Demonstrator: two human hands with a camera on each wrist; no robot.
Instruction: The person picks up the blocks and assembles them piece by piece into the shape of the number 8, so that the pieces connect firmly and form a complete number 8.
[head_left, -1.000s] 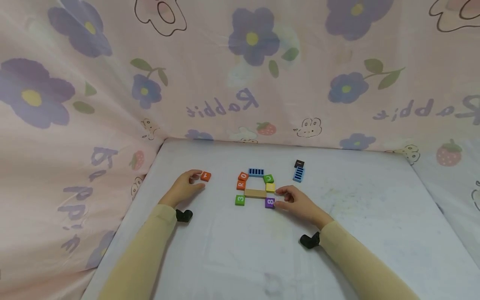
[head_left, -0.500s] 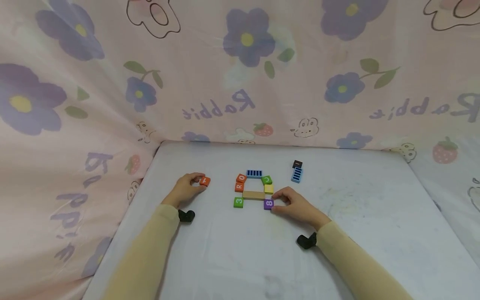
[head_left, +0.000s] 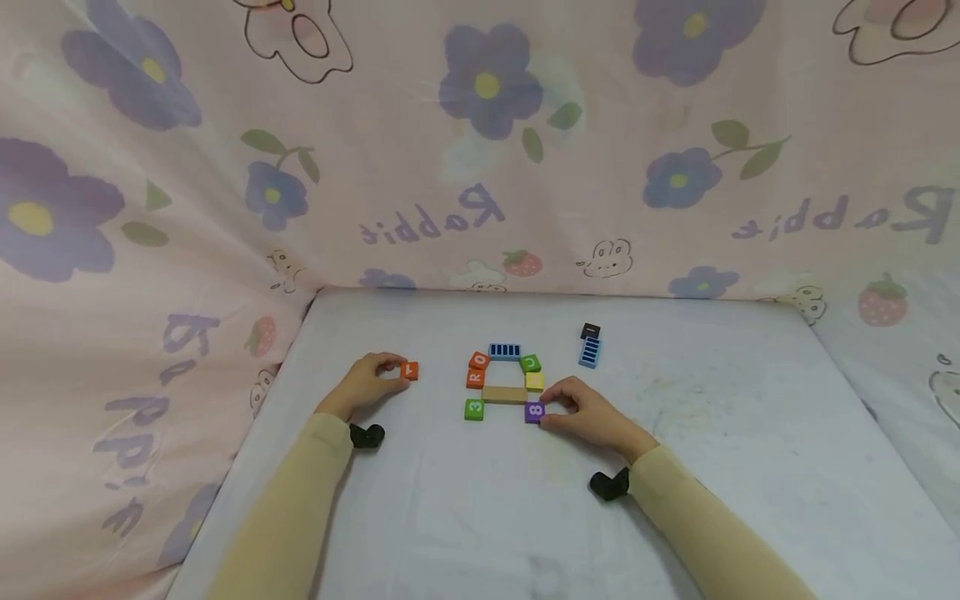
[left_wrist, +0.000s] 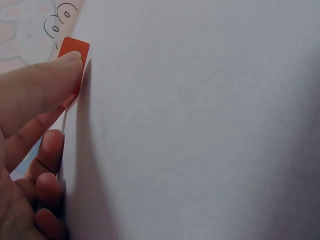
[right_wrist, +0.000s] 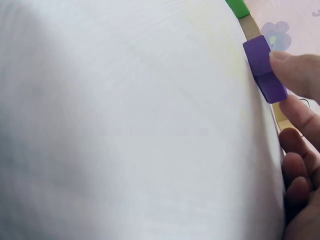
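here, square orange block (head_left: 409,371) in left hand (head_left: 363,388)

We see a white desk (head_left: 450,517) spreading toward six o'clock, with faint smudges (head_left: 690,408) near four. Around it — from nine o'clock through twelve to three — we find pale pink cloth (head_left: 360,167), creased and printed with purple flowers (head_left: 489,83), strawberries (head_left: 882,304) and rabbit outlines (head_left: 609,260). At eleven, "Rabbit" lettering (head_left: 431,220) reads mirrored to us, and the light looks soft.

In my left grip (head_left: 363,388), the 1 block (head_left: 410,371) is left of the 3 block (head_left: 474,410) on the desk (head_left: 450,517); right of that, my right grip (head_left: 596,418) has the 8 block (head_left: 534,413).
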